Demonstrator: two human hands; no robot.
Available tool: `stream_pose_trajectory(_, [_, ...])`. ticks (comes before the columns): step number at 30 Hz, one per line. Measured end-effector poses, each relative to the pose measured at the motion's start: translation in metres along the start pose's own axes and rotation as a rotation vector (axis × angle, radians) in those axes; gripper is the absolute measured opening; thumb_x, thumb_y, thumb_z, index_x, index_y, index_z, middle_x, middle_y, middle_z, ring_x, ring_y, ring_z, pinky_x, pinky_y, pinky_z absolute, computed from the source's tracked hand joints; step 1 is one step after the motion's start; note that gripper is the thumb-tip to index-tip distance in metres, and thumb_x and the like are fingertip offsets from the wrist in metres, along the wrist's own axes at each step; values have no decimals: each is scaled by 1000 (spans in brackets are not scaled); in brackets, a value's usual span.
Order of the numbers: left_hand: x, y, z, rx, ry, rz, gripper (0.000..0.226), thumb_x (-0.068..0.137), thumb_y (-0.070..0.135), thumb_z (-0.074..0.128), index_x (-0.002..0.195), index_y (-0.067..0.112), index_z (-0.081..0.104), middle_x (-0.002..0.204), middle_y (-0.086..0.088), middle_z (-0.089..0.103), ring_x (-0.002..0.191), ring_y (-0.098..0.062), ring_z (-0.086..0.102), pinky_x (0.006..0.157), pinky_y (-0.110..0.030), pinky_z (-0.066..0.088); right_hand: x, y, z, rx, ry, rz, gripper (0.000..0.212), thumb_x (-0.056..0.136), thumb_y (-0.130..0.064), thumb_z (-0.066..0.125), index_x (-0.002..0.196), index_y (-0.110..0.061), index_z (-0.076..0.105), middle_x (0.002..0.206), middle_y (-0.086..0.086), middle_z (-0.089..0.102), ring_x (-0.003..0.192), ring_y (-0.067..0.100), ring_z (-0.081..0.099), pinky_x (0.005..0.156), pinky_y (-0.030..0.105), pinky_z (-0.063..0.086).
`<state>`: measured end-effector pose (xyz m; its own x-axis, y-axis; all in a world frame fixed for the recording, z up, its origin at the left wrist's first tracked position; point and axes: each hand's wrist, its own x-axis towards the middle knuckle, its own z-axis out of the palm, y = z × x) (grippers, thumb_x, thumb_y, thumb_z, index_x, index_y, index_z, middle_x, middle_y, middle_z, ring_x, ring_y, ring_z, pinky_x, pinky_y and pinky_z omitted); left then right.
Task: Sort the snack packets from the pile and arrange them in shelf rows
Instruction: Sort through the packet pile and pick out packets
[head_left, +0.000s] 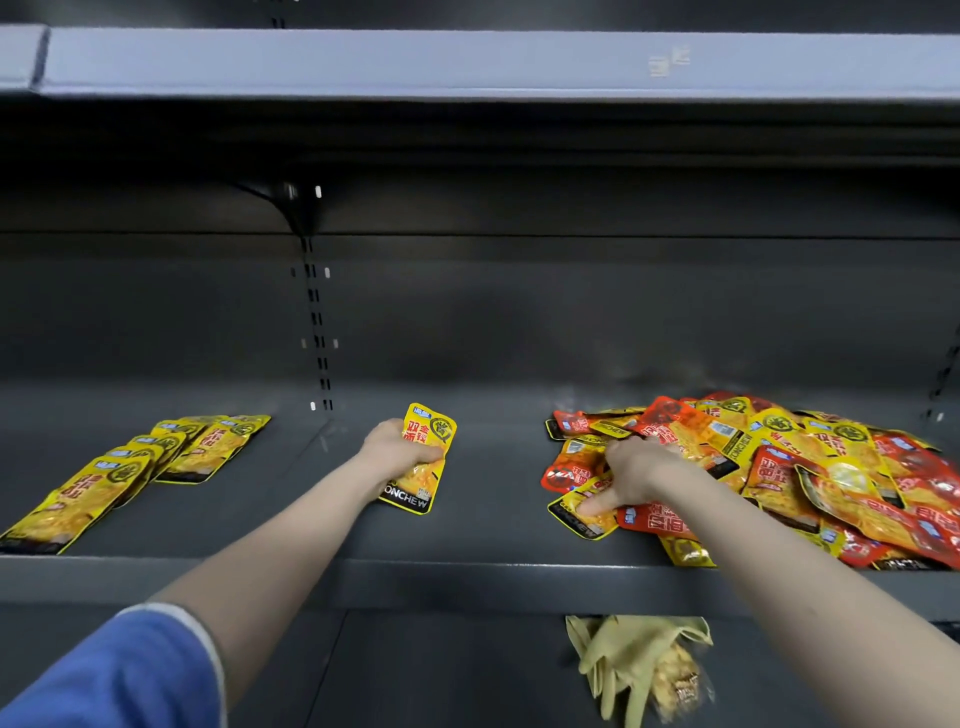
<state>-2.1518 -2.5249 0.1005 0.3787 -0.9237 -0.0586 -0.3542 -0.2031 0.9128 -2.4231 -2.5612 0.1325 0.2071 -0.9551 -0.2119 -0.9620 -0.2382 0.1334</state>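
Note:
A mixed pile of red and yellow snack packets (810, 467) lies on the right of the dark shelf (483, 577). My right hand (631, 470) reaches into the pile's left edge, its thumb pressing on a yellow packet (584, 514) there. My left hand (397, 449) grips a small stack of yellow packets (423, 460) at the shelf's middle, held upright off the surface. On the left, a row of yellow packets (130, 467) lies overlapping, running from the front edge toward the back.
An upper shelf (467, 62) overhangs the work area. A slotted upright (317, 322) divides the back panel. On the lower shelf, a pale yellow-green glove (618, 660) lies with a clear snack bag (680, 680) beside it.

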Motion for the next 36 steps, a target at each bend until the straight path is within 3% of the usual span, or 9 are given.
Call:
stream_pose_trajectory(9, [-5,-10,-9,-9,-1,-15,33,73,13,78,103,6,65,99,-12,71,91,-29,68,88,-42,55,-2,-5,-1,-200,-34,164,107,61,-90,39,134,-13,46,138,9,43,130,30,35,102,39,31])
stream_pose_trajectory(16, [-7,-16,-11,-30,13,-9,26,76,9,75,99,8,63,99,-12,69,86,-27,66,86,-38,54,0,2,4,-77,5,74,108,63,-82,52,140,-8,35,148,14,30,138,34,24,110,48,23])
stream_pose_trajectory(19, [-7,-15,-12,-27,11,-7,29,76,10,76,102,7,63,99,-12,70,90,-29,67,87,-39,54,1,5,10,83,134,-10,97,59,-76,63,126,-9,40,134,13,46,130,34,36,108,48,25])
stream_pose_trajectory(22, [-7,-13,-12,-24,7,-5,25,76,11,76,97,10,63,99,-11,70,90,-28,67,86,-38,54,6,7,17,333,313,-170,80,62,-54,79,118,-13,39,103,5,56,106,31,53,88,40,41])
stream_pose_trajectory(24, [-6,-13,-12,-27,6,-5,22,76,10,76,93,12,63,98,-11,70,90,-29,67,88,-40,54,8,5,17,484,369,-256,80,64,-31,85,129,-19,40,104,2,57,97,26,55,82,36,44])
stream_pose_trajectory(27, [-6,-12,-13,-39,7,-3,19,77,9,76,91,12,63,97,-11,70,86,-27,66,87,-39,54,13,3,12,667,404,-341,78,63,-10,84,131,-24,47,113,-3,58,96,16,53,78,27,42])
stream_pose_trajectory(29, [-6,-12,-14,-49,16,0,17,77,9,75,88,13,63,95,-11,70,84,-27,66,86,-39,54,16,1,9,796,421,-337,83,62,-3,83,134,-23,46,116,-4,55,99,13,51,76,20,37])
stream_pose_trajectory(32, [-9,-10,-19,-69,38,7,14,79,9,74,86,13,62,88,-8,68,79,-25,65,82,-36,54,15,-1,9,1009,436,-296,86,60,0,84,133,-24,46,114,2,57,96,19,57,79,26,44])
stream_pose_trajectory(36, [-15,-4,-32,-127,91,26,13,83,8,69,80,14,58,77,-4,65,66,-17,60,67,-29,51,8,-7,9,1295,381,-249,39,66,2,80,96,-14,61,87,3,66,72,14,62,61,19,49])
